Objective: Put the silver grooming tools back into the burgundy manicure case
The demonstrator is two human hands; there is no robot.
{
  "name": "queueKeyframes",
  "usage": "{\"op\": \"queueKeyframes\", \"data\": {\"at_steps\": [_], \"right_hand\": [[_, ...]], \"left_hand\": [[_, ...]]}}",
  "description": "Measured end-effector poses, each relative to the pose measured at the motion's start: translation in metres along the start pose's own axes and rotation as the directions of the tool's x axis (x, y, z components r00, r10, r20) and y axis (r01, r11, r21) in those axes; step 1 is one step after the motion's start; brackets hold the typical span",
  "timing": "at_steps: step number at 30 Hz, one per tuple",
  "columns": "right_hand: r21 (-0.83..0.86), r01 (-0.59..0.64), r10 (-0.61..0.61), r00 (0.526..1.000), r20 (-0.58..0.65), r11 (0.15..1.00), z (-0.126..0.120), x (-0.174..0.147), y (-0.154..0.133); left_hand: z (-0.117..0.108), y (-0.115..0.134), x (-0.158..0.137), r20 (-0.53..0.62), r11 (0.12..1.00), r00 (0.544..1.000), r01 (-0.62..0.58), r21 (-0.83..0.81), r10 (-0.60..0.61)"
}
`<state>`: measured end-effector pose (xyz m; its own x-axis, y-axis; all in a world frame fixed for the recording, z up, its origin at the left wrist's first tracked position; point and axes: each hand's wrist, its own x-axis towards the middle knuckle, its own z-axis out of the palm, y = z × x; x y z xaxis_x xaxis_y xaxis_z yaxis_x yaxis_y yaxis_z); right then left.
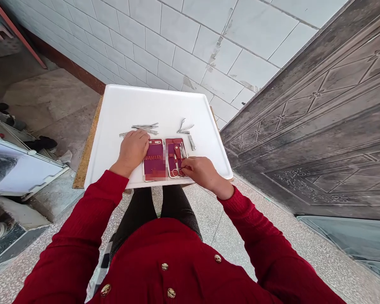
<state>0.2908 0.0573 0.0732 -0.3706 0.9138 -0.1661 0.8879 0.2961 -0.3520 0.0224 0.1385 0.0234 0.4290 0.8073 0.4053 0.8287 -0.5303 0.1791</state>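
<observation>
An open manicure case (pixel 153 169) with a dark red lining lies at the near edge of a white tray. Its left half has a row of small loops; its right half holds scissors (pixel 175 172) and several slim metal tools. My left hand (pixel 133 147) rests by the case's upper left edge, fingers laid down and partly hidden. My right hand (pixel 200 169) is closed in a pinch over the right half, beside the scissors' handles; what it pinches is hidden. Beyond my left hand lie several metal tools (pixel 145 126). Nippers (pixel 184 127) and a nail clipper (pixel 192 142) lie above the right half.
The white tray (pixel 158 99) has a raised rim and sits on a wooden board (pixel 85 162). A tiled wall (pixel 177 38) stands behind, a dark carved panel (pixel 316 109) to the right. At the left is a white cabinet-like object (pixel 22 164).
</observation>
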Motion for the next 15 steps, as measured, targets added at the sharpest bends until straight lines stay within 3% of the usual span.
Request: {"op": "queueKeyframes", "data": {"at_steps": [5, 8, 11, 15], "right_hand": [[-0.232, -0.022, 0.055, 0.989, 0.135, 0.972, -0.010, 0.014, -0.011], [-0.269, 0.010, 0.049, 0.976, 0.214, 0.963, -0.017, 0.023, -0.013], [-0.212, 0.026, 0.034, 0.961, 0.275, 0.977, -0.024, 0.031, -0.010], [0.000, -0.004, 0.004, 0.937, 0.351, 1.000, -0.028, 0.036, -0.003]], "left_hand": [[-0.001, 0.001, 0.000, 0.018, 1.000, 1.000, -0.005, 0.006, 0.005], [-0.002, 0.001, 0.001, 0.024, 1.000, 1.000, 0.001, 0.025, -0.001], [-0.002, 0.001, 0.001, 0.026, 1.000, 1.000, 0.004, 0.020, -0.004], [-0.001, 0.001, 0.001, 0.023, 1.000, 1.000, 0.006, 0.000, -0.006]]}}
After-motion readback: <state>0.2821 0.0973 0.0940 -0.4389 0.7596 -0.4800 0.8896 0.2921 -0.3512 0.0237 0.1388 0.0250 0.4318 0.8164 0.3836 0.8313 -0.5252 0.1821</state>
